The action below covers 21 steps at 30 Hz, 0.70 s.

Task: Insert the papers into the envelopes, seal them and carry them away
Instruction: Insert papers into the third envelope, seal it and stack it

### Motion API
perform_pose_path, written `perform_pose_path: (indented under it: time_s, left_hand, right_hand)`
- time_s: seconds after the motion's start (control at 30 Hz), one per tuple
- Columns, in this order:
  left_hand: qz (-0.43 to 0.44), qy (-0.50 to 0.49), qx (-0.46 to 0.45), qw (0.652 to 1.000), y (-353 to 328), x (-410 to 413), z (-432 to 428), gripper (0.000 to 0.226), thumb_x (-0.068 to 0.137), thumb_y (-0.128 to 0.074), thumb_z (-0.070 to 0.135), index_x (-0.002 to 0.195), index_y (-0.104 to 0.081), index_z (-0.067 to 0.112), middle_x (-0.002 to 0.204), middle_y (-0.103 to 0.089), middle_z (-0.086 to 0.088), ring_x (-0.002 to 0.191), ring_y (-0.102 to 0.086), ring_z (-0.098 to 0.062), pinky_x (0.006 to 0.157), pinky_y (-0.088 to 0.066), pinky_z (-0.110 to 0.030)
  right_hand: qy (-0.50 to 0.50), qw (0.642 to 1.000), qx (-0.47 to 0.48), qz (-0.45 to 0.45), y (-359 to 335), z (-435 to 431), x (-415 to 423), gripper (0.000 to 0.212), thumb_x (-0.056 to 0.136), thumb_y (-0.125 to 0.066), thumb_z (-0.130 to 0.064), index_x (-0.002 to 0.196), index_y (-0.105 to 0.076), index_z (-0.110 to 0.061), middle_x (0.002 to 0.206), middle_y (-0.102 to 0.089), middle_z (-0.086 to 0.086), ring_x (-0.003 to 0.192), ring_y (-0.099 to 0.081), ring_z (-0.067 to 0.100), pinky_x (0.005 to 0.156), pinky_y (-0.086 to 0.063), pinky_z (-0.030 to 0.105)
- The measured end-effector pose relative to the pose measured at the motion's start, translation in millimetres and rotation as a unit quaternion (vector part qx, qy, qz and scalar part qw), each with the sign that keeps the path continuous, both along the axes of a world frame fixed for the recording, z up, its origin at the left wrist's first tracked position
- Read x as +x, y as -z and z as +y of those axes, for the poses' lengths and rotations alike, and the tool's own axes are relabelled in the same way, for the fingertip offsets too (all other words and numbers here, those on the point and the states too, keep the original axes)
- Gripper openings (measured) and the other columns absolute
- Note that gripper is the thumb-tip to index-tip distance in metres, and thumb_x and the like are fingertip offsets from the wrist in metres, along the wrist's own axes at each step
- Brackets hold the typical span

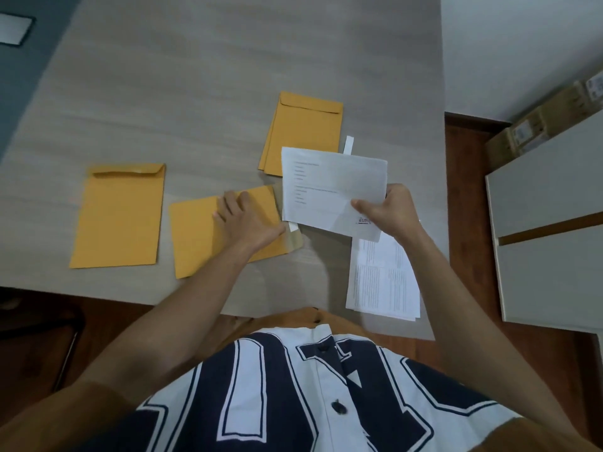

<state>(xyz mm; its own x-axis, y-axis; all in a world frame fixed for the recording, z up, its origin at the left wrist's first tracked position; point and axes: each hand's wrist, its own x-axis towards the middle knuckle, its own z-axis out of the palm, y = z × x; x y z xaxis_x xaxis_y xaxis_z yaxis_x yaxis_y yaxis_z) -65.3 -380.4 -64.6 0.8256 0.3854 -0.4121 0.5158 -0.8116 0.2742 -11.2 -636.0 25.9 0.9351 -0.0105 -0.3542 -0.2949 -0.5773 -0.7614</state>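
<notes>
My right hand [388, 210] pinches a folded white paper [329, 187] and holds it just above the table, beside the open end of a yellow envelope [195, 236]. This envelope lies sideways, its flap [293, 238] open toward the right. My left hand [243, 220] rests flat on it with fingers spread. A closed yellow envelope [119, 216] lies at the left. Two stacked yellow envelopes [303, 132] lie farther back. More printed papers [381, 282] lie stacked near the table's front right edge.
A white peel-off strip [348, 145] lies behind the held paper. The grey wooden table [195, 76] ends at the right along a wall. White cabinets [551, 223] and cardboard boxes [538, 125] stand to the right. A dark chair [39, 324] is at lower left.
</notes>
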Motion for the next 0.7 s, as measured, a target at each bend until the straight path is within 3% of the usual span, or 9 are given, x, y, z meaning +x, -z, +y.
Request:
perform_pose_path:
  time_s: [0.13,0.33,0.5,0.7]
  left_hand:
    - [-0.011,0.0,-0.007,1.0,2.4,0.4,2.7,0.118,0.064,-0.061,0.08,0.152,-0.017,0.014,0.162,0.001,-0.012,0.15,0.007,-0.033,0.12,-0.005,-0.055]
    - [-0.023,0.006,-0.017,1.0,3.9,-0.2,4.5,0.111,0.064,-0.066,0.07,0.148,-0.023,0.012,0.161,-0.002,-0.013,0.149,0.004,-0.033,0.119,-0.007,-0.055]
    - [-0.021,0.008,-0.027,0.999,4.9,-0.2,6.7,0.112,0.061,-0.066,0.07,0.147,-0.024,0.012,0.16,-0.002,-0.012,0.15,0.007,-0.032,0.119,-0.006,-0.056]
    - [-0.02,0.025,-0.024,0.999,4.5,-3.1,9.5,0.112,0.059,-0.066,0.071,0.146,-0.025,0.013,0.161,-0.001,-0.015,0.15,0.008,-0.032,0.12,-0.006,-0.054]
  right_hand:
    - [-0.039,0.999,-0.017,-0.006,-0.2,-0.4,4.5,0.023,0.08,-0.078,-0.016,0.1,-0.074,-0.005,0.095,-0.071,0.002,0.079,-0.069,0.018,0.071,-0.058,0.032]
    - [-0.089,0.992,0.036,0.081,15.8,-3.5,11.5,0.018,0.076,-0.08,-0.01,0.093,-0.073,-0.01,0.095,-0.075,0.002,0.085,-0.073,0.018,0.078,-0.06,0.036]
    - [-0.093,0.974,0.124,0.168,25.9,3.0,23.7,0.027,0.078,-0.075,0.004,0.103,-0.071,-0.007,0.103,-0.074,0.005,0.093,-0.071,0.025,0.083,-0.059,0.037]
    - [-0.087,0.956,0.132,0.247,45.1,19.7,30.7,0.037,0.078,-0.077,0.001,0.114,-0.069,-0.004,0.113,-0.073,0.01,0.101,-0.071,0.026,0.089,-0.056,0.038]
